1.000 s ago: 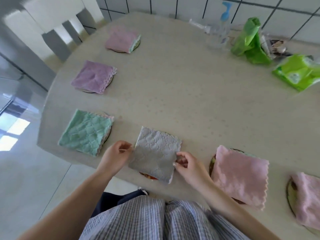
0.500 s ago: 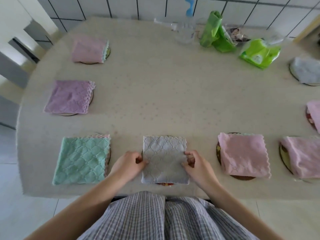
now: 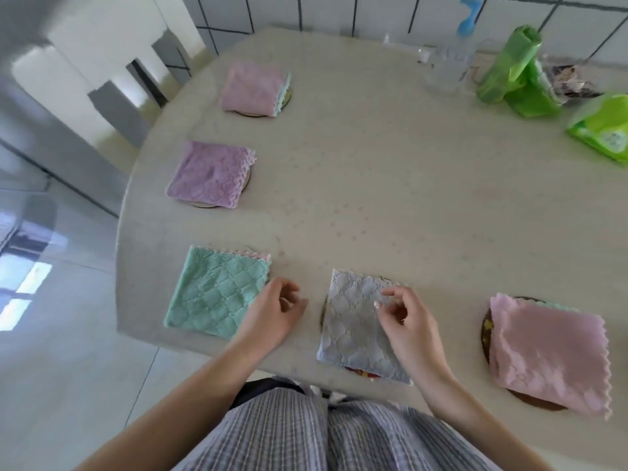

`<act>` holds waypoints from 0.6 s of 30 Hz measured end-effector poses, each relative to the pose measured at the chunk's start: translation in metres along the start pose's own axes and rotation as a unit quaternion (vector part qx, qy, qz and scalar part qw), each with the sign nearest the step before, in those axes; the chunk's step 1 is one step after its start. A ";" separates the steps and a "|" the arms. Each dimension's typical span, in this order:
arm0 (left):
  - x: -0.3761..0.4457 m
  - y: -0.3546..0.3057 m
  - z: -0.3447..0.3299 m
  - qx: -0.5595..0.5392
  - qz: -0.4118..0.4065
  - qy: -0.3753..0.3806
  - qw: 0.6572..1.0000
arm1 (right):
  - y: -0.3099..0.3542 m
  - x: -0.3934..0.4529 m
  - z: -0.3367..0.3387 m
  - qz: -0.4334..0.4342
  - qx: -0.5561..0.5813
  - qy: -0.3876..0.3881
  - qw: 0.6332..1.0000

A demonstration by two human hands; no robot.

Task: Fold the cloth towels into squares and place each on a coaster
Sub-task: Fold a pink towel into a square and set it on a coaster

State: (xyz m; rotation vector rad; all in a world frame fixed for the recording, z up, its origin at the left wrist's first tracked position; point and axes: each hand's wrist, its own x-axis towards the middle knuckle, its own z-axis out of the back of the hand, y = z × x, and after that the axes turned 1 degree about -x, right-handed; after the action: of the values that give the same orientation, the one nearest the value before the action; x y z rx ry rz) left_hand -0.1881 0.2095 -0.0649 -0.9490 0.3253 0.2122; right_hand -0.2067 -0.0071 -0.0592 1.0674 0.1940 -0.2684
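Observation:
A folded grey towel (image 3: pixel 353 329) lies on a coaster (image 3: pixel 362 372) near the table's front edge; only slivers of the coaster show. My right hand (image 3: pixel 407 321) hovers over the towel's right part, fingers loosely curled and apart, holding nothing. My left hand (image 3: pixel 273 314) hangs just left of it, between the grey towel and a folded green towel (image 3: pixel 214 292), fingers apart and empty. A folded pink towel (image 3: pixel 547 355) sits on a dark coaster (image 3: pixel 486 329) at the right. A purple towel (image 3: pixel 210 175) and another pink towel (image 3: pixel 255 88) lie on coasters at the left.
The beige table (image 3: pixel 390 185) has its curved edge at the left and front. At the back right stand a clear spray bottle (image 3: pixel 448 66), a roll of green bags (image 3: pixel 509 73) and a green wipes pack (image 3: pixel 605 134). A tiled wall runs behind.
Both hands have let go of the grey towel's sides and lifted off it; the left has drawn left, the right hovers above. The camera has swung to the left.

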 end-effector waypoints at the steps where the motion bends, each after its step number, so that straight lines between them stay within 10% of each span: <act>1: -0.003 0.003 0.007 -0.019 0.012 -0.020 1.000 | 0.007 0.007 -0.007 0.012 -0.002 0.025 1.000; 11: -0.012 0.080 0.108 -0.067 0.130 -0.232 0.962 | 0.053 0.033 -0.077 0.047 -0.066 0.231 0.970; 18: 0.022 0.116 0.153 0.023 0.111 -0.100 0.989 | 0.066 0.019 -0.137 -0.043 -0.046 0.208 0.976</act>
State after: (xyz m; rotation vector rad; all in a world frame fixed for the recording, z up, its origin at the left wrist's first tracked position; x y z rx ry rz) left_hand -0.1773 0.4021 -0.0780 -0.8367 0.2491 0.4978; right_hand -0.1716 0.1412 -0.0741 1.0155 0.6234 -0.1082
